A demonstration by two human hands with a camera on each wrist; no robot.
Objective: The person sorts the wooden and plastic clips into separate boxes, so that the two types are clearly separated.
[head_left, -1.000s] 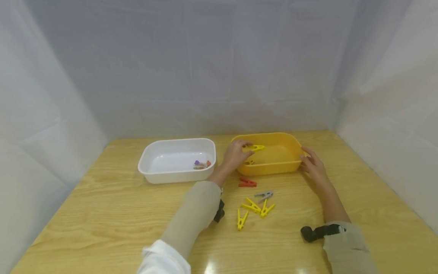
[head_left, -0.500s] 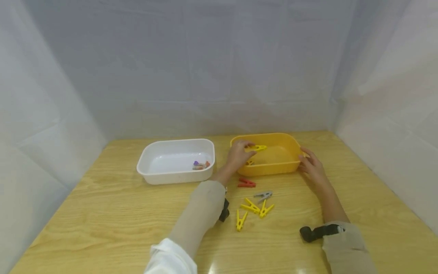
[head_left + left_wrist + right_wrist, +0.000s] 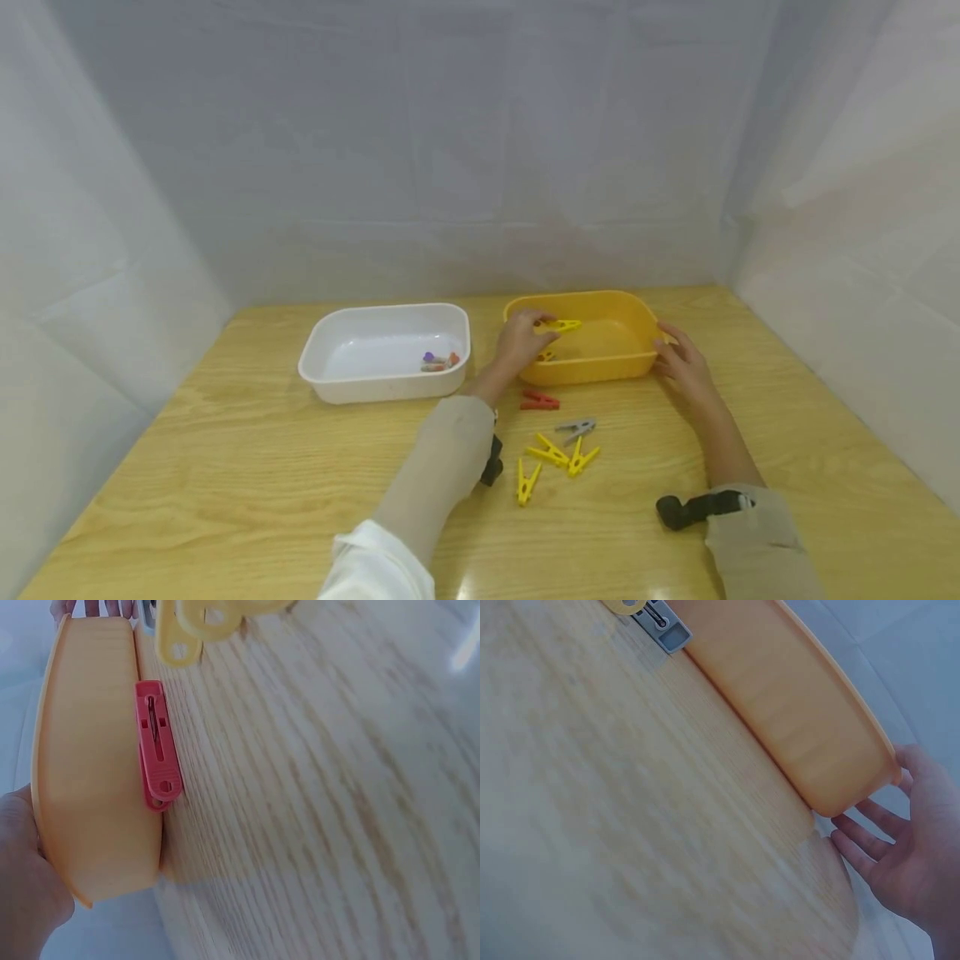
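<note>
My left hand point(image 3: 517, 342) pinches a yellow clothespin point(image 3: 561, 325) over the left side of the yellow tub point(image 3: 600, 363). Another yellow pin point(image 3: 546, 357) lies inside the tub under that hand. My right hand point(image 3: 682, 362) rests with straight fingers against the tub's right wall point(image 3: 832, 757); its fingers point(image 3: 870, 840) touch the wall near the rim. On the table in front of the tub lie a red pin point(image 3: 541, 402), a grey pin point(image 3: 577, 428) and three yellow pins point(image 3: 553, 460). The left wrist view shows the red pin point(image 3: 157, 746) beside the tub wall point(image 3: 90, 765).
A white tub point(image 3: 386, 354) stands left of the yellow one and holds a few coloured pins point(image 3: 438, 361). The wooden table point(image 3: 225, 467) is walled by white sheeting on three sides. Black wrist straps point(image 3: 693, 507) show at both sleeves.
Hardly anything has moved. My left hand stays over the tub with the yellow pin, and my right hand stays against the tub's right wall.
</note>
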